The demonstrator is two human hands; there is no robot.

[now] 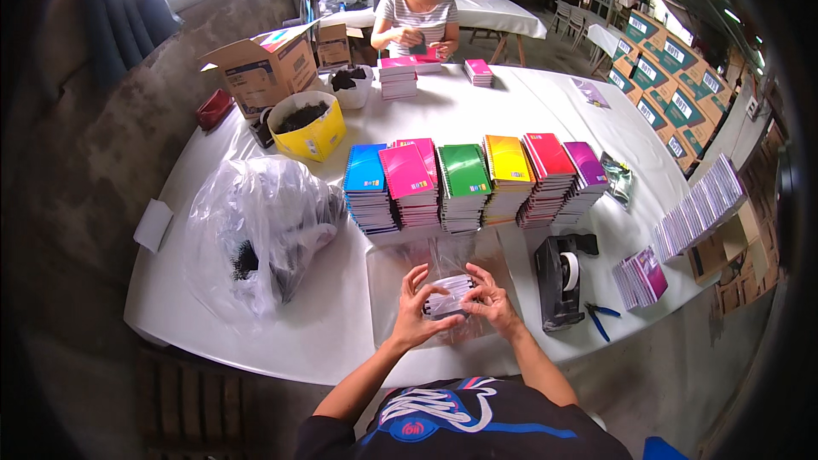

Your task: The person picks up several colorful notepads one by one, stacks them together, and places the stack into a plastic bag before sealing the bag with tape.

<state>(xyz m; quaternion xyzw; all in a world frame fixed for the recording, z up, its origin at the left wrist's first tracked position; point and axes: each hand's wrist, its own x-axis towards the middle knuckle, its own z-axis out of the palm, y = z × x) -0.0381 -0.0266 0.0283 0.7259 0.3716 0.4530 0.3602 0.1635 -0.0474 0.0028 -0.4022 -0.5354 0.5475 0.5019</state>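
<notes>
On the table in front of me sits a small bundle of notebooks (446, 293), its white page edges and dark bindings showing. My left hand (416, 311) curls round its left end, thumb stretched along the near side. At the right end, the fingers and thumb of my right hand (492, 301) pinch close together against it. Clear plastic (460, 257) lies under and around the bundle; whether it wraps the notebooks fully I cannot tell. Just beyond stand stacks of spiral notebooks, among them blue (367, 169), pink (407, 170), green (463, 170), yellow (509, 159), red (550, 156) and purple (584, 165).
A black tape dispenser (558, 290) and blue-handled pliers (601, 320) lie at right, beside more purple notebooks (641, 279). Left are a big clear plastic bag (260, 238) and a yellow container (308, 129). Across the table, another person (417, 21) handles notebooks.
</notes>
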